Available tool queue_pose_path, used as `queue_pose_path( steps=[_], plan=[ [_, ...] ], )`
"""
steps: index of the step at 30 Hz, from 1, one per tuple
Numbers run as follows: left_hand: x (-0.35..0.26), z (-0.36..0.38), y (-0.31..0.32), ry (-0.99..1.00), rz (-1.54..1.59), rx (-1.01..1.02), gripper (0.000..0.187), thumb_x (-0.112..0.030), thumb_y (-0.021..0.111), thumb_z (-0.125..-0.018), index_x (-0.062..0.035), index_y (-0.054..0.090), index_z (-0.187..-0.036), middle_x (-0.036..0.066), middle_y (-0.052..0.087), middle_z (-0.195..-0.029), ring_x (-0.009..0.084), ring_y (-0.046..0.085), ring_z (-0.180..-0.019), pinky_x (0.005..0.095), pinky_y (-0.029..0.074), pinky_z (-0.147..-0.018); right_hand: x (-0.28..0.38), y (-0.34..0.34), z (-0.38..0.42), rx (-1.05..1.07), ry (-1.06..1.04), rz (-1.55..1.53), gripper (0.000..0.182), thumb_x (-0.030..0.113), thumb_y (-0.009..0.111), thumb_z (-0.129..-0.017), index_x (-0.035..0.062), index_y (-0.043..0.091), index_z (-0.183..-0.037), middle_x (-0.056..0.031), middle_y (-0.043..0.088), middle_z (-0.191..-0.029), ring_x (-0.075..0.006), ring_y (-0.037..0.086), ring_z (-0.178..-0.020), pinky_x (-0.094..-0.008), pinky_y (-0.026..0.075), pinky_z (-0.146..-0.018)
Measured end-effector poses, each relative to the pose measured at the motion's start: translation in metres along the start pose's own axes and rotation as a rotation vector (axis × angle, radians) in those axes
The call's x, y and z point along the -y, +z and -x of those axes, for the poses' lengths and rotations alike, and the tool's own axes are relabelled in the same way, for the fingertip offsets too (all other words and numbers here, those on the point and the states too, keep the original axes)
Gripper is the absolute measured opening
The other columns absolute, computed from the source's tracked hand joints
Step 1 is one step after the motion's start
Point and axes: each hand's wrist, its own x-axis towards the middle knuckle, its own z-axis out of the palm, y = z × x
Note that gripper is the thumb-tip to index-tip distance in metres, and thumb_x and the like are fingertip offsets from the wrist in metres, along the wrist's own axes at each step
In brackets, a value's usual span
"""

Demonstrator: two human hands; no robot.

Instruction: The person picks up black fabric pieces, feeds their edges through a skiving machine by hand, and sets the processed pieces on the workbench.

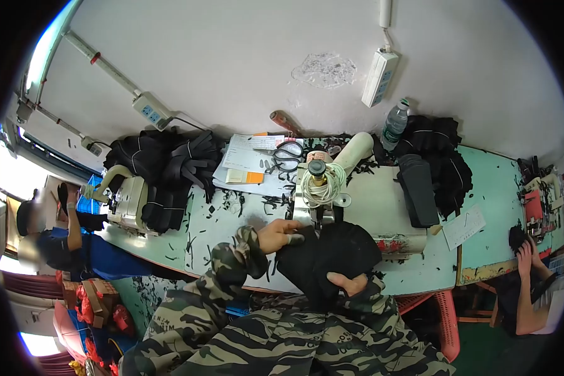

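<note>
A rounded black fabric piece lies in front of the sewing machine, its far edge close under the machine's head. My left hand grips the fabric's left side near the needle area, fingers closed and pointing right. Lower down on the right, my right hand holds the near edge, thumb on top and fingers hidden beneath the cloth. A coil of pale cord sits around the top of the machine. The needle itself is hard to make out.
Scissors lie on papers left of the machine. Stacked black pieces and a water bottle stand to the right. Black scraps litter the table. Co-workers sit at both sides, one with hands on black material.
</note>
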Motion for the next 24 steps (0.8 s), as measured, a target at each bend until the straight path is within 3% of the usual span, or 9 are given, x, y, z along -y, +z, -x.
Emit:
queue_pose_path(
  steps=[1,2,5,8,11,12,16,19,24],
  plan=[
    [0.004,-0.006,-0.004,-0.107,0.002,-0.009,0.031,-0.005,0.05,-0.085,0.0023,0.05,-0.115,0.008,0.057,-0.104,0.0115,0.053,-0.093,0.026,0.041,-0.084,-0.003,-0.002,0.0,-0.007,-0.016,0.077,0.039,0.01,0.065,-0.073,-0.0013,0.054,-0.108,-0.012,0.057,-0.106,-0.0244,0.054,-0.097,-0.0348,0.041,-0.089],
    [0.009,-0.01,-0.007,-0.078,-0.145,-0.07,0.022,-0.007,0.049,-0.087,0.0028,0.054,-0.107,0.004,0.061,-0.092,0.0084,0.054,-0.078,0.0233,0.045,-0.073,-0.007,-0.003,0.001,-0.031,-0.016,0.066,0.038,0.01,0.066,-0.073,-0.0012,0.055,-0.107,-0.0121,0.057,-0.105,-0.0247,0.054,-0.096,-0.035,0.041,-0.088],
    [0.0,-0.006,0.001,0.045,0.023,-0.105,0.02,-0.014,0.054,-0.084,0.0009,0.059,-0.097,0.006,0.063,-0.082,0.0124,0.057,-0.071,0.0258,0.046,-0.069,-0.011,0.002,0.001,-0.097,-0.025,0.04,0.035,0.011,0.066,-0.072,-0.001,0.056,-0.104,-0.0122,0.057,-0.103,-0.0252,0.054,-0.094,-0.0354,0.042,-0.087],
    [0.018,-0.022,-0.009,-0.15,-0.604,-0.299,0.022,-0.02,0.058,-0.079,-0.0019,0.062,-0.091,0.012,0.064,-0.077,0.0213,0.061,-0.07,0.0313,0.047,-0.069,-0.017,0.01,-0.003,-0.156,-0.045,0.07,0.035,0.012,0.067,-0.072,-0.0011,0.056,-0.103,-0.012,0.058,-0.102,-0.0252,0.054,-0.094,-0.0356,0.042,-0.086],
    [-0.013,-0.024,0.009,-0.073,-0.968,-0.363,0.022,-0.018,0.056,-0.079,-0.0002,0.061,-0.091,0.015,0.064,-0.078,0.0247,0.062,-0.075,0.0333,0.047,-0.069,-0.017,0.017,-0.005,-0.187,-0.049,0.137,0.036,0.014,0.067,-0.072,-0.0012,0.056,-0.103,-0.0121,0.058,-0.102,-0.0255,0.054,-0.094,-0.0357,0.042,-0.086],
    [-0.013,-0.026,0.006,-0.077,-0.901,-0.367,0.025,-0.022,0.058,-0.073,-0.0043,0.064,-0.089,0.018,0.063,-0.081,0.0331,0.061,-0.079,0.0379,0.048,-0.071,-0.013,0.017,-0.005,-0.179,-0.066,0.152,0.037,0.015,0.067,-0.073,-0.0012,0.056,-0.104,-0.0123,0.057,-0.102,-0.0256,0.054,-0.094,-0.0356,0.042,-0.086],
    [-0.019,-0.041,0.002,-0.056,-0.909,-0.255,0.026,-0.02,0.058,-0.073,-0.0046,0.064,-0.093,0.017,0.064,-0.083,0.0324,0.061,-0.08,0.0381,0.047,-0.073,-0.025,0.019,-0.001,-0.101,-0.073,0.183,0.04,0.018,0.067,-0.073,-0.0014,0.054,-0.106,-0.0135,0.057,-0.103,-0.0259,0.054,-0.095,-0.0355,0.042,-0.086],
    [-0.034,-0.037,-0.005,-0.03,-0.903,-0.139,0.026,-0.019,0.057,-0.074,-0.0041,0.063,-0.095,0.017,0.064,-0.085,0.0316,0.061,-0.082,0.0372,0.047,-0.075,-0.04,0.031,-0.001,-0.146,0.204,-0.201,0.042,0.019,0.065,-0.075,-0.0025,0.053,-0.109,-0.0145,0.056,-0.106,-0.0255,0.054,-0.096,-0.0353,0.042,-0.086],
    [-0.022,-0.026,-0.016,-0.185,-0.943,-0.129,0.027,-0.021,0.056,-0.076,-0.0044,0.063,-0.096,0.017,0.064,-0.086,0.0306,0.061,-0.084,0.0362,0.046,-0.077,-0.034,0.028,-0.002,-0.078,0.234,-0.207,0.044,0.019,0.064,-0.076,-0.0036,0.051,-0.111,-0.0142,0.055,-0.109,-0.0242,0.053,-0.099,-0.0343,0.042,-0.087]
  ],
)
